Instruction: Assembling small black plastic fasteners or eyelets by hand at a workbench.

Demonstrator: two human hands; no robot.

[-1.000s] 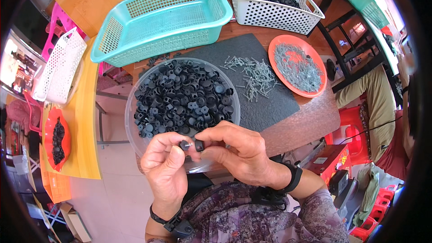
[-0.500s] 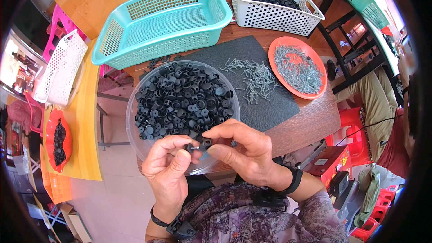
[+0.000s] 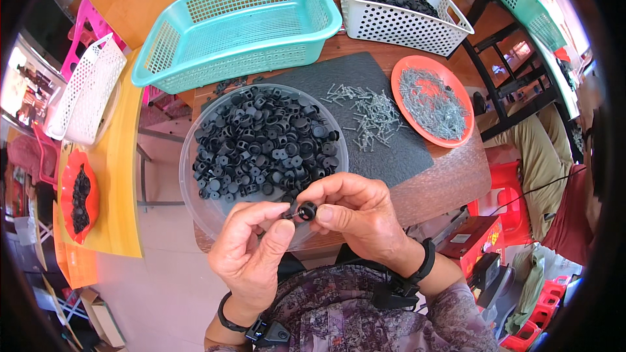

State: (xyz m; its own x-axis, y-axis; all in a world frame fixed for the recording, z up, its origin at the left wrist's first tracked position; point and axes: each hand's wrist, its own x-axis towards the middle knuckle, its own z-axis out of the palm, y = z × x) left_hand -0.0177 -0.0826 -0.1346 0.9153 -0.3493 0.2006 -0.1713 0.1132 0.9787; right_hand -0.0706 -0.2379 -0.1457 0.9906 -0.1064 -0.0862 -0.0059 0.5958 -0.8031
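Over the near rim of a clear round bowl (image 3: 187, 189), my two hands meet. Between the thumb and fingers of my left hand (image 3: 251, 251) is a small black plastic piece with a metal screw sticking out to the right. My right hand (image 3: 357, 218) pinches a round black plastic cap (image 3: 307, 210) by its edge. The screw's tip is at the cap; whether it sits inside cannot be made out. The bowl holds a heap of similar black plastic parts (image 3: 267, 140). Loose screws (image 3: 373, 117) lie on a dark mat (image 3: 401, 163) to the right.
An orange plate (image 3: 398, 103) of screws stands at the mat's right. Behind are a turquoise basket (image 3: 238, 65) and a white basket (image 3: 404, 29) with black parts. A red dish (image 3: 67, 189) sits on the yellow table at left. Someone's leg (image 3: 544, 156) and red stools are at right.
The black cap in my right hand has been turned so its round open face shows. The screw in my left hand has come up against it. Both hands have shifted slightly.
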